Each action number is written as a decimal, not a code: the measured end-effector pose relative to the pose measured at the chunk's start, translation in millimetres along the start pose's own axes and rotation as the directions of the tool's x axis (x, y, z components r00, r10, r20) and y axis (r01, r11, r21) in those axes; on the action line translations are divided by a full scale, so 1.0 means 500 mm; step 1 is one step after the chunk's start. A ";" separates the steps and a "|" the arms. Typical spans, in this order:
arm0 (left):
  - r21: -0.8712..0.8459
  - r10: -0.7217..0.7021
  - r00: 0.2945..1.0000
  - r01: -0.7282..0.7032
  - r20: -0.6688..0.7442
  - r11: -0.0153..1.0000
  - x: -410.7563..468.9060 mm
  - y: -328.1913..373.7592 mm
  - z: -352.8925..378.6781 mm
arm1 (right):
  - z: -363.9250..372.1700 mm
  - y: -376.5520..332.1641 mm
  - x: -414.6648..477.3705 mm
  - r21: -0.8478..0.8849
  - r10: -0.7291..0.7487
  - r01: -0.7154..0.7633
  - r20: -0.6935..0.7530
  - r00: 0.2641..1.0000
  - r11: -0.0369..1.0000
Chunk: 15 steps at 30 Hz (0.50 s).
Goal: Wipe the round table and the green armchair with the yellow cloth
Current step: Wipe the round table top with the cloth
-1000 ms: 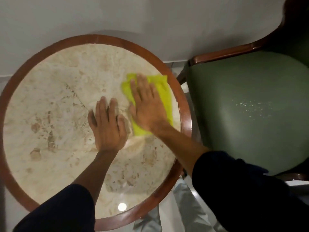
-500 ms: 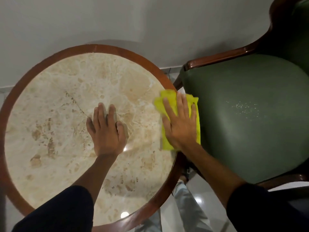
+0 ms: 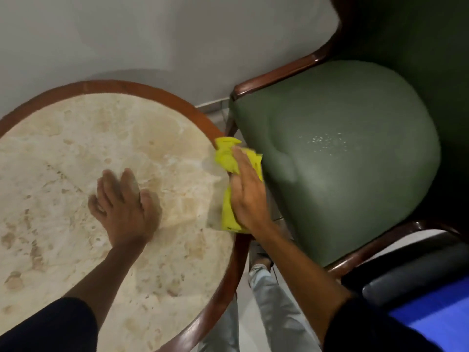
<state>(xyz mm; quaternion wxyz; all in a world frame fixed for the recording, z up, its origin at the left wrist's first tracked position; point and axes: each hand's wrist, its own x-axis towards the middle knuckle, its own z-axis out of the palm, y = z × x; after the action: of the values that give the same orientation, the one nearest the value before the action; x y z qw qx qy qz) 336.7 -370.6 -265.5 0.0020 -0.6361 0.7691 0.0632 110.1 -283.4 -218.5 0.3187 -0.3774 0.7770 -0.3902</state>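
The round table (image 3: 63, 153) has a beige marble top inside a brown wooden rim. My left hand (image 3: 124, 207) rests flat on the marble near the middle, fingers apart, holding nothing. At the table's right rim my right hand (image 3: 247, 193) is closed around the bunched yellow cloth (image 3: 228, 158), which hangs over the edge into the gap beside the chair. The green armchair (image 3: 355, 186) stands right of the table, with a patch of pale specks on its seat cushion.
A grey wall runs behind the table and the chair. The chair's dark wooden arms curve along its far and near sides. My own trouser leg (image 3: 276, 313) shows in the narrow gap between table and chair. A blue object (image 3: 431, 316) lies at the lower right.
My right hand has slid the cloth rightward across the marble to the table's right rim and bunched it up there. My left hand has stayed on the marble.
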 end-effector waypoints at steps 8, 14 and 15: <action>0.012 0.523 0.845 -0.528 0.109 0.849 0.075 0.254 -0.060 | -0.256 0.055 -0.062 0.769 0.717 -0.462 0.008 0.697 0.441; -0.003 0.772 0.561 -0.808 0.299 0.589 0.165 0.472 -0.046 | -0.427 0.170 -0.055 -0.169 0.067 -0.170 -0.490 0.869 0.971; 0.004 0.785 0.520 -0.835 0.337 0.551 0.192 0.498 -0.036 | -0.427 0.208 -0.042 -0.330 0.052 -0.214 -0.437 0.898 0.919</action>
<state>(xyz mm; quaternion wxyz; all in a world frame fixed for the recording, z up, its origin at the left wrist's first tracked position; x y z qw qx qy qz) 76.0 -420.6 -232.1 0.1401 -0.1836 0.9691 0.0871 -83.1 -145.0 -197.4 0.0936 -0.2826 0.9109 -0.2857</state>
